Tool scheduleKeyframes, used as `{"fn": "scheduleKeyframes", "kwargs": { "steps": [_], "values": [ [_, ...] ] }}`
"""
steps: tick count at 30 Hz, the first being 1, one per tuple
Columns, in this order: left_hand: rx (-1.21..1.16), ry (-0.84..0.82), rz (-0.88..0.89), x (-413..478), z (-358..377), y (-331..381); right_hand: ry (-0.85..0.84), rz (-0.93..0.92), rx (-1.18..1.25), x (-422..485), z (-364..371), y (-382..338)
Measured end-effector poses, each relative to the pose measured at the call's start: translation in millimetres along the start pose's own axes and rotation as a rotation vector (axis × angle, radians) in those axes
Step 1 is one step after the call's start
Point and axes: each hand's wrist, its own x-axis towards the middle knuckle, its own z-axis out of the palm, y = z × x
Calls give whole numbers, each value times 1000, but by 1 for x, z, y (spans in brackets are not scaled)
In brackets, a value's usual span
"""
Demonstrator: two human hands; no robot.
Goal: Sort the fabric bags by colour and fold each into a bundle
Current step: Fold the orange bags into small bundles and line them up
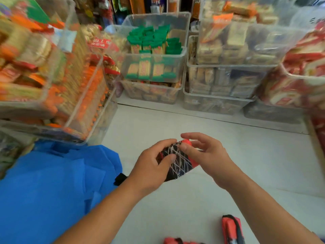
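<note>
**Two hands, one small bundle**

Many clear boxes (154,55) full of snack packs stand in stacks at the back and on the left. It looks like a shop. They crowd round a white table (246,155), and the middle of the table is bare.

Next in size is the pile of blue bags (52,182). It lies on the left side of the table, loose and flat, not folded yet.

Both hands are up over the middle of the table. Between them is a black and red bag (177,161) with thin white lines on it. It is already squeezed down small. The left hand (151,166) has its grip closed on the bag's left side, thumb on top. The right hand (207,155) pinches the red end with its thumb, and its other fingers are spread loose.

I think the step is folding this bag into a tight bundle, and it is nearly done. The next move needs the loose red end tucked in or rolled over, while the left hand keeps the bundle from springing open.

Smallest are the red bundles (232,229) at the near edge of the table, well apart from the blue pile. This one likely goes with them.
</note>
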Motion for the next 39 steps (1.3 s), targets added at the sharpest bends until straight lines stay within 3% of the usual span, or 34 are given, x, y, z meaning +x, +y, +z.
{"fn": "scheduleKeyframes", "kwargs": {
  "steps": [2, 5, 15, 22, 26, 30, 33, 36, 39],
  "values": [
    [-71, 72, 11, -31, 2, 27, -80, -6, 28, -35, -2, -19],
    [-97, 119, 35, -76, 14, 57, -51, -54, 51, -80, -9, -39],
    [19, -18, 87, -173, 44, 118, 75, -158, 94, -192, -36, -56],
    [-51, 42, 172, -196, 54, 136, -62, -224, -74, -234, -56, -59],
    [-79, -7, 192, -200, 66, 138, 62, -254, -84, -236, -60, -46],
    [215, -58, 158, -203, 67, 121, 180, -146, 117, -233, -70, -38],
    [631, -41, 320, -207, 64, 101, 265, -76, 146, -226, -81, -33],
    [631, -20, 461, -211, 62, 87, 291, -15, 111, -215, -85, -20],
    [521, -73, 389, -216, 57, 78, 300, 37, 89, -205, -85, -1]
  ]
}}
